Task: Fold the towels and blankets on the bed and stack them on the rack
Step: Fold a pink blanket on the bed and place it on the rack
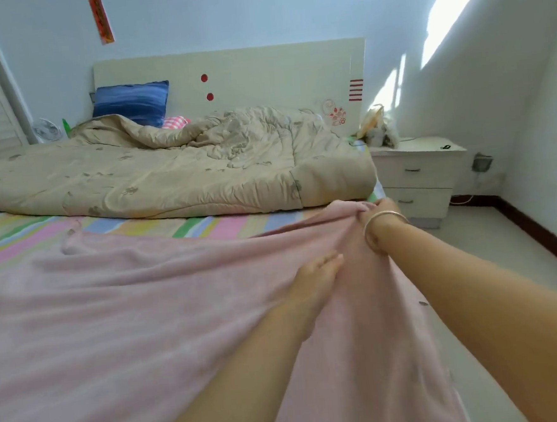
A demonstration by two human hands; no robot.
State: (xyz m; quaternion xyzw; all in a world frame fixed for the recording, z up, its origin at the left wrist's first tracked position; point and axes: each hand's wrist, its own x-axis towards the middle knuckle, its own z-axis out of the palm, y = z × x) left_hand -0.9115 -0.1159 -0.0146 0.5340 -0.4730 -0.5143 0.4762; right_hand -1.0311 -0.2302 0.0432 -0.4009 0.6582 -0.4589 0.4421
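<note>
Gripping a bunched corner of the pink blanket (pixel 145 302) in my right hand (pixel 380 211) at the edge of the bed (pixel 25 235), I rest my left hand (pixel 318 274) flat, fingers straight, on the spread cloth, likely steadying it for a fold.

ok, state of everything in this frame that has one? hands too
pink blanket: unfolded, spread over the bed, one edge bunched up.
beige quilt: unfolded, rumpled at the head end.
blue pillow: propped against the headboard.
nightstand drawers: both shut.
left hand: fingers straight, resting on the pink blanket.
right hand: grips the pink blanket's bunched edge.
</note>
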